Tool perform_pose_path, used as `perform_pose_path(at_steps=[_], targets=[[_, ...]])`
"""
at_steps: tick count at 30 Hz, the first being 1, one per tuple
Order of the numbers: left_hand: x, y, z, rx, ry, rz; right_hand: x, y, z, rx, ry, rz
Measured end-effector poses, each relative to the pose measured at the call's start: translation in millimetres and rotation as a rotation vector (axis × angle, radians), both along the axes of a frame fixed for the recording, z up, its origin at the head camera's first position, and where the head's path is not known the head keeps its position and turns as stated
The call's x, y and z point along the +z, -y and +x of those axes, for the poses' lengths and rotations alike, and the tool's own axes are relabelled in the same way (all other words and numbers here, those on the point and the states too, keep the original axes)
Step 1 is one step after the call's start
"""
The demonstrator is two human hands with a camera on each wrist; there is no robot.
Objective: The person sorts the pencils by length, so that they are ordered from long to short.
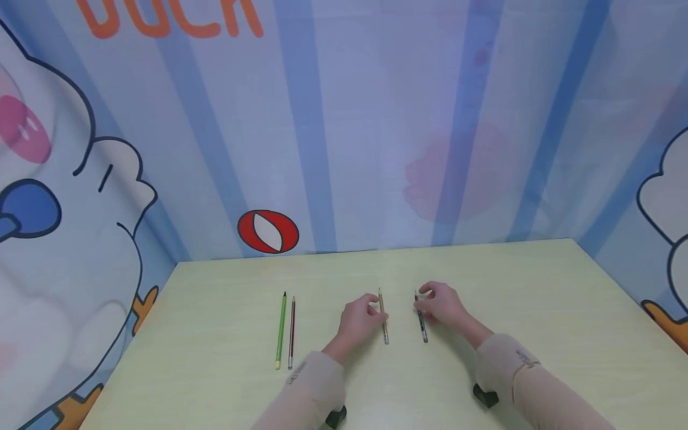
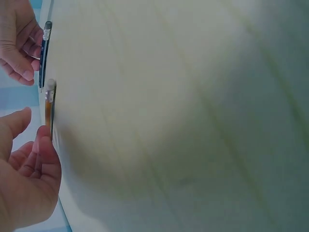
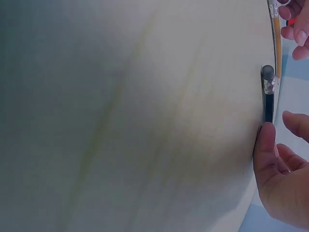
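Note:
My left hand is at a yellow pencil with a whitish eraser; one digit overlaps the pencil while the other fingers stand apart from it. In the left wrist view that pencil lies just beyond the fingertips. To the right, my right hand is in a similar pose at a dark patterned pencil, a gap showing between thumb and fingers. The right wrist view shows the dark pencil's grey eraser end. Both pencils lie on the table, points toward the back. Whether the fingertips touch them is unclear.
Left of my hands, a green pencil and a dark red pencil lie side by side on the pale table. A striped cartoon backdrop stands behind the table's back edge.

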State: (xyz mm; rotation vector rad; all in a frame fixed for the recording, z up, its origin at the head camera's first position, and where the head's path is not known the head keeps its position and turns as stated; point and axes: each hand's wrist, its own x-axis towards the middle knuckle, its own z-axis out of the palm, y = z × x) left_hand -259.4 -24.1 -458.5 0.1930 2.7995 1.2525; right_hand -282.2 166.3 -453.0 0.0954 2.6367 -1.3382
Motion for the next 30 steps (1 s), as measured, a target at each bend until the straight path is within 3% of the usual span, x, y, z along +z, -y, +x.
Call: perform_pose_path(at_steps=[20, 30], targets=[[-2.3, -13.9, 3.4, 0.062, -0.015, -0.143, 2.4, 7.6, 4.5, 0.033, -0.059, 0.147], [-3.1, -16.7, 3.1, 0.101, -0.065, -0.225, 1.7, 9.0, 4.4, 0.050, -0.092, 0.186]])
